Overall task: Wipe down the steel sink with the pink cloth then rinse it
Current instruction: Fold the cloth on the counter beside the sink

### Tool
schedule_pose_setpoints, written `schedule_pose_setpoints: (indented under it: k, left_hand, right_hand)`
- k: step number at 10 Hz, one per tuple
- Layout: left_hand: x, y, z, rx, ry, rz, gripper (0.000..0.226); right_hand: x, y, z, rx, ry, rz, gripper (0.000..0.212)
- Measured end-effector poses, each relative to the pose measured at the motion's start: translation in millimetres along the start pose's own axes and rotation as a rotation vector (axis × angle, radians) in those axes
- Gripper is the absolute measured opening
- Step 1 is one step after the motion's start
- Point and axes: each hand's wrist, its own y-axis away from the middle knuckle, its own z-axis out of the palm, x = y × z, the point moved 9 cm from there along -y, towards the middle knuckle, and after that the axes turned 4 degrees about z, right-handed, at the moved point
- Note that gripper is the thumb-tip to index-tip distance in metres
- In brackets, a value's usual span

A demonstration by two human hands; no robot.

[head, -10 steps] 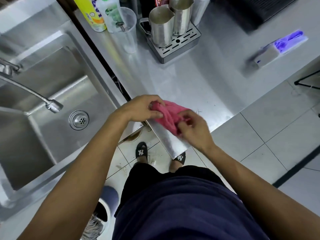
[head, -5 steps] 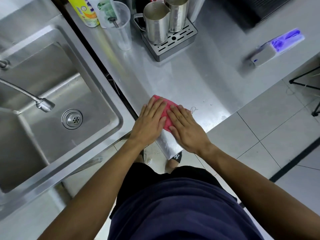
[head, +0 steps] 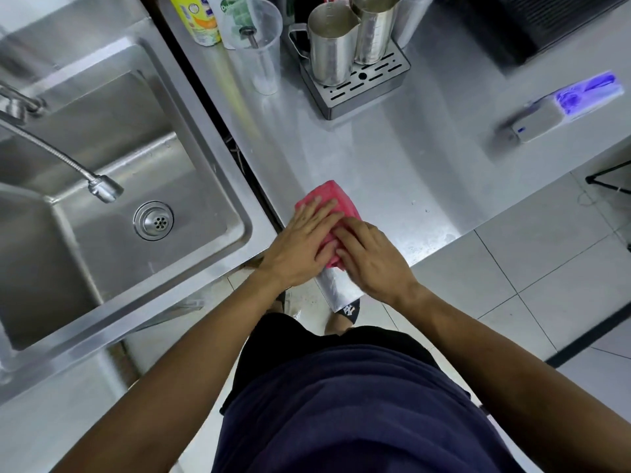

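Pink cloth [head: 330,199] on counter [head: 426,172], left hand [head: 300,247] and right hand [head: 372,261] flat, fingers [head: 321,213] extended, pressing, gripping nothing.

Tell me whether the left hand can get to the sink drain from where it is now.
Probably yes. The left hand lies flat on the pink cloth beside the sink; the basin is open, and only the faucet head hangs near the drain.

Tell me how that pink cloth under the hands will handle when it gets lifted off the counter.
The pink cloth lies pressed flat under the left hand and right hand, folded, so it is probably soft and will droop or unfold when lifted. It looks thin, so likely light. The steel counter shows a wet sheen, so the cloth may be damp and cling slightly.
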Motion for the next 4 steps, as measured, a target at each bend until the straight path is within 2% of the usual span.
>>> schedule_pose_setpoints:
  k: [2,3,4]
  left_hand:
    - [4,3,2,-0.002,-0.102,0.034,0.058]
    - [8,7,-14,0.156,-0.094,0.018,0.046]
    - [28,36,-20,0.308,-0.045,0.059,0.018]
  right_hand:
    - [7,2,-6,0.048,-0.055,-0.034,0.021]
    - [6,0,-12,0.083,-0.054,-0.008,0.016]
    - [8,11,-16,0.099,-0.054,0.04,0.015]
